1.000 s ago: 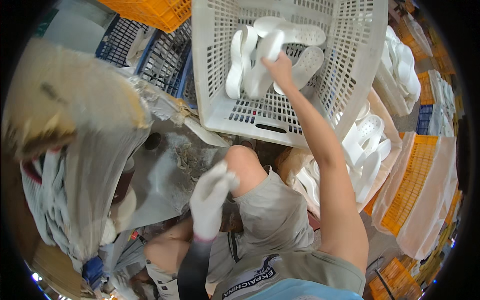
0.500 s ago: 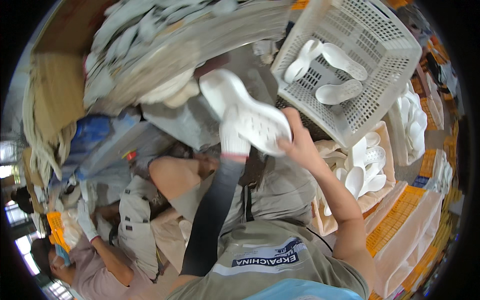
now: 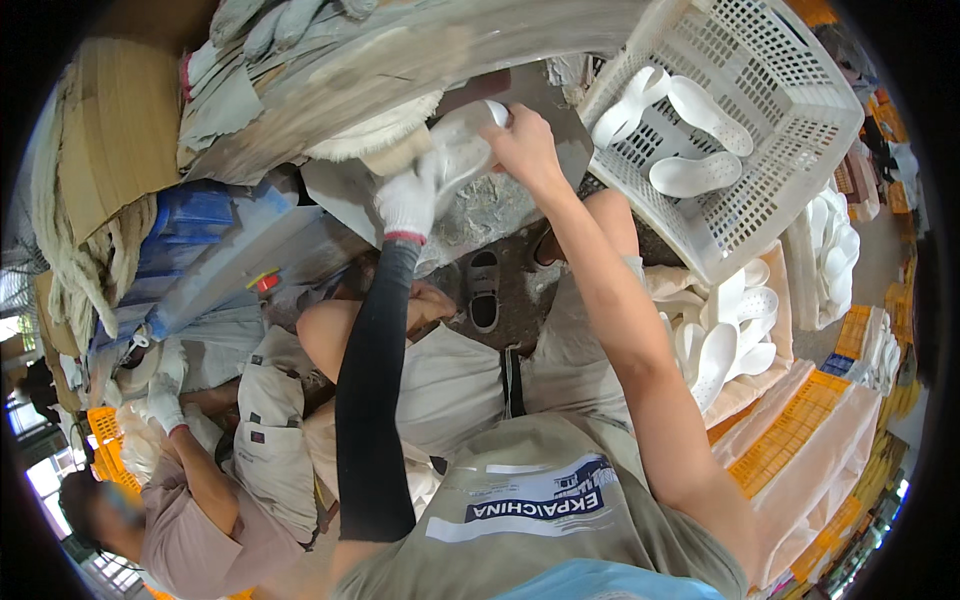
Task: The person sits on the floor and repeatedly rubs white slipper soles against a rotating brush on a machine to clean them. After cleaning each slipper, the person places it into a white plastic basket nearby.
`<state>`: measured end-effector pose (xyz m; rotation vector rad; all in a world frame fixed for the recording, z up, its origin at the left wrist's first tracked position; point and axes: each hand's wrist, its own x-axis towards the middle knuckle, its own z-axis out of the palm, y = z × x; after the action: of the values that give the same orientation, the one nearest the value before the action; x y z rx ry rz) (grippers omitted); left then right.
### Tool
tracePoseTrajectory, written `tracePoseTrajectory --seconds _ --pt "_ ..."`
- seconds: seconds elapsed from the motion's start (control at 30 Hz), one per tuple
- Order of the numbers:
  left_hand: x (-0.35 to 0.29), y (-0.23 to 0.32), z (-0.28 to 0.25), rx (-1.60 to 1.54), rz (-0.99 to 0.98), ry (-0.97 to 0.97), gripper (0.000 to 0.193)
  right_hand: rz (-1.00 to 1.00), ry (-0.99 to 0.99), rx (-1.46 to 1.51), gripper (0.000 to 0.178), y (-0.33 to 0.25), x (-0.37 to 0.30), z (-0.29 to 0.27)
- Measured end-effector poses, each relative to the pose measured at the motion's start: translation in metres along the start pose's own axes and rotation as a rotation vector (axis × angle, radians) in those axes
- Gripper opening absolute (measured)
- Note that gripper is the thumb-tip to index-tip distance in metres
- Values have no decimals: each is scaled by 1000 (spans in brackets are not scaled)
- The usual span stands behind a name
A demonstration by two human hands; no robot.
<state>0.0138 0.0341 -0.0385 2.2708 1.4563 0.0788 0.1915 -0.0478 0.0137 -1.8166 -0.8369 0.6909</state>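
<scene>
A white shoe insole point(image 3: 462, 145), blurred by motion, is held between my two hands in front of a pale fuzzy pad point(image 3: 375, 130). My left hand point(image 3: 408, 203), in a white knitted glove, closes on its near left side. At the upper right end, my bare right hand point(image 3: 524, 152) grips it with the fingers curled over the edge. The insole's left side is close to the pad and a tan piece point(image 3: 398, 157) under it; whether they touch I cannot tell.
A white slatted crate point(image 3: 700, 235) at upper right holds several white insoles point(image 3: 697, 177). Below it, a cloth-lined container point(image 3: 785, 345) is heaped with more. Grey gloves point(image 3: 235, 90) lie at upper left. A co-worker point(image 3: 215, 510) sits at lower left. A sandal point(image 3: 484, 290) rests on the floor.
Both hands have carried the insole away from me, toward the fuzzy pad. My right hand has moved up and left, my left hand up and left as well. The insole has turned.
</scene>
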Motion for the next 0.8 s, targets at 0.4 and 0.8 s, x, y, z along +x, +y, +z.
tracePoseTrajectory --seconds 0.4,0.8 --pt "3 69 39 -2003 82 -160 31 -144 109 40 66 -21 -137 -68" --pt "29 -31 28 -742 52 181 52 -158 -73 218 42 -29 -58 -34"
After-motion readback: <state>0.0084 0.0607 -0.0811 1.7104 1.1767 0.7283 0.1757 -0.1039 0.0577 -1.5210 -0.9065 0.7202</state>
